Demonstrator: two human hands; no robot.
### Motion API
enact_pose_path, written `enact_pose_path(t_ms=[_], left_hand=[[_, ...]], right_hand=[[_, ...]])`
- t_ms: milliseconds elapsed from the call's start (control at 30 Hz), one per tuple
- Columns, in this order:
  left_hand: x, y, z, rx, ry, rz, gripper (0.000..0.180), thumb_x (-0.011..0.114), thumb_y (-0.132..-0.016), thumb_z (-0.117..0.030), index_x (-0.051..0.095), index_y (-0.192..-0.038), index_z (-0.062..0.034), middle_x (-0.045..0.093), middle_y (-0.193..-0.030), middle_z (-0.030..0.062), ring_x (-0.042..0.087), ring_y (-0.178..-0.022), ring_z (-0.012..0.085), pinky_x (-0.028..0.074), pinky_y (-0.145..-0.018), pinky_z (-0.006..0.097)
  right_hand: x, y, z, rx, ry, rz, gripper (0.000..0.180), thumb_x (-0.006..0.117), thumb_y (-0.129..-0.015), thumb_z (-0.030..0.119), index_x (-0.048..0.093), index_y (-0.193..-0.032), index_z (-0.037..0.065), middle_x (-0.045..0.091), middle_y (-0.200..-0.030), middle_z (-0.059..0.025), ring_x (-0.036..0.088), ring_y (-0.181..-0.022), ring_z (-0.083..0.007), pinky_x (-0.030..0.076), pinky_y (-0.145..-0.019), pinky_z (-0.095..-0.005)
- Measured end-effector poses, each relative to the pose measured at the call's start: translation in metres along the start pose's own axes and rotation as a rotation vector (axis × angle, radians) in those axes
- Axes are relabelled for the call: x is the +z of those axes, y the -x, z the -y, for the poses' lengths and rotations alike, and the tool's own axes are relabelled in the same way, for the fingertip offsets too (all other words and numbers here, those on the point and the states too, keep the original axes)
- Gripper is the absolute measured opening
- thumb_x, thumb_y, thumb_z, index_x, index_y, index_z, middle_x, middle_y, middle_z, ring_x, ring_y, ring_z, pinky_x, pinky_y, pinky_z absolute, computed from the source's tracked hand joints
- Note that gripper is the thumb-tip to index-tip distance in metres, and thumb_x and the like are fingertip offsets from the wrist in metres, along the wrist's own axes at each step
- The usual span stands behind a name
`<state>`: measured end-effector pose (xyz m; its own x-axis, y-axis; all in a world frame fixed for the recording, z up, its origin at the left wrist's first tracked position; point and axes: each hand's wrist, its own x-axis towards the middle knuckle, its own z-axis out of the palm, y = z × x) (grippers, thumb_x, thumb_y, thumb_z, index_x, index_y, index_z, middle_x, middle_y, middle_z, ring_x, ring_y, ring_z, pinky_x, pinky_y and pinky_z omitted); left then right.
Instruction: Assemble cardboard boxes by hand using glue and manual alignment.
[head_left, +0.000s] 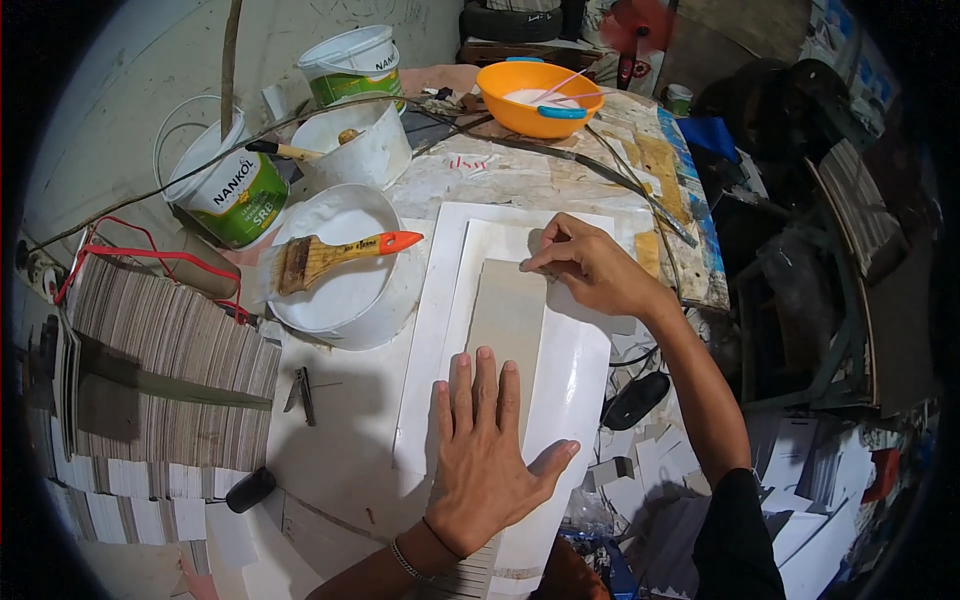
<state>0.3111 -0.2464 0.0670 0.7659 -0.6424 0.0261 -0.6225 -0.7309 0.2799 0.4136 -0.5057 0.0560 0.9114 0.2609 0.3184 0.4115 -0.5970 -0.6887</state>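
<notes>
A long grey cardboard strip (512,310) lies on white glossy sheets (575,370) at the middle of the table. My left hand (492,455) rests flat on the strip's nearer part, fingers spread, with a bracelet at the wrist. At the strip's far right corner is my right hand (598,268), thumb and forefinger pinched together just over the edge. Whatever sits between those fingertips is too small to make out. Left of the sheets, a flat brush (335,260) with an orange-tipped handle lies across a white tub (350,315) of white paste.
Stacked grey boards (170,360) tied with red strap stand at left, near a small clip-like metal tool (304,395). White buckets (235,190) and an orange basin (540,95) are farther back. A black cable (560,155) crosses the table. Paper scraps (660,470) lie at lower right.
</notes>
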Motion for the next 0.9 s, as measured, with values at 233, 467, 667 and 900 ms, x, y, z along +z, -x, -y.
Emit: enact_pose_path(t_ms=[233, 467, 667, 900], left_hand=[[-0.003, 0.0, -0.001, -0.004, 0.023, 0.052, 0.1, 0.048, -0.096, -0.069, 0.033, -0.155, 0.0102, 0.018, -0.165, 0.0351, 0.007, -0.156, 0.0504, 0.006, -0.124, 0.063], [-0.001, 0.0, -0.001, -0.007, 0.031, 0.048, 0.1, 0.048, -0.096, -0.069, 0.033, -0.155, 0.0099, 0.019, -0.165, 0.0349, 0.007, -0.156, 0.0502, 0.007, -0.124, 0.063], [-0.003, 0.0, -0.002, -0.008, 0.016, 0.029, 0.105, 0.062, -0.09, -0.068, 0.035, -0.153, 0.011, 0.023, -0.163, 0.0346, 0.013, -0.155, 0.0499, 0.012, -0.123, 0.063], [-0.003, -0.001, -0.003, -0.002, 0.004, 0.033, 0.104, 0.063, -0.09, -0.066, 0.035, -0.153, 0.0112, 0.022, -0.163, 0.035, 0.012, -0.155, 0.0507, 0.012, -0.123, 0.063]], right_hand=[[0.002, -0.002, -0.003, -0.018, 0.098, 0.01, 0.033, 0.067, -0.079, -0.011, 0.08, -0.105, 0.003, 0.059, -0.101, -0.0153, 0.061, -0.097, -0.0306, 0.051, -0.085, -0.0392], [-0.003, -0.006, 0.008, 0.116, 0.073, 0.071, 0.038, 0.065, -0.074, -0.013, 0.079, -0.105, 0.004, 0.059, -0.104, -0.016, 0.061, -0.099, -0.0314, 0.051, -0.086, -0.0403], [-0.007, -0.013, 0.025, -0.087, 0.33, 0.128, 0.061, 0.069, -0.07, -0.008, 0.069, -0.128, 0.011, 0.054, -0.125, -0.0178, 0.053, -0.12, -0.035, 0.047, -0.102, -0.0423], [0.009, -0.019, 0.027, -0.237, 0.658, 0.27, 0.059, 0.069, -0.079, 0.002, 0.065, -0.135, 0.02, 0.049, -0.137, -0.0188, 0.047, -0.13, -0.0357, 0.044, -0.109, -0.0428]])
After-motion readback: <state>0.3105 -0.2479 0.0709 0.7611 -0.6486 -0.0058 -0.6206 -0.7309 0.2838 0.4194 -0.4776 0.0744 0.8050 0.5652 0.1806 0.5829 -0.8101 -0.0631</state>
